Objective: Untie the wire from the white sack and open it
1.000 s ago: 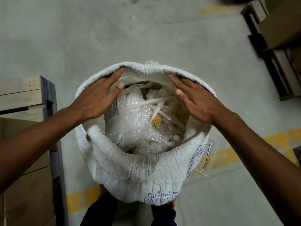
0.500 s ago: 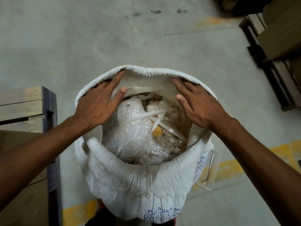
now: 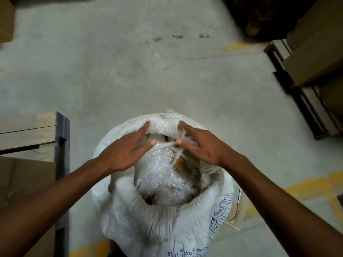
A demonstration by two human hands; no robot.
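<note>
Standing upright on the concrete floor [image 3: 130,75], the white sack [image 3: 152,225] has its long axis vertical and its mouth pointing straight up at the camera — wide open, with the top edge rolled outward into a thick, pleated collar all the way round. It sits at about 6 o'clock in the view, low and centre. Blue printed lettering runs along its lower right flank, only partly readable. Inside, a bundle of bubble wrap [image 3: 163,175] fills the opening, crossed by pale plastic strips [image 3: 176,153], with a bit of brown cardboard showing beneath them.

Both hands are in at the 12 o'clock side of the mouth. The left hand [image 3: 128,151] lies flat with its fingers spread, fingertips pressed against the inner face of the far rim, thumb over the bubble wrap — gripping nothing. The right hand [image 3: 202,145] mirrors it, fingers extended onto the rim, thumb tip touching one of the strips; it is blurred, but looks unclenched too.

At 9 o'clock stands a wooden pallet [image 3: 31,130] with a dark frame; at 2 o'clock, stacked cardboard boxes [image 3: 315,58]. A thin dark wire [image 3: 236,210] lies on the floor just beside the sack, at 4 o'clock.
</note>
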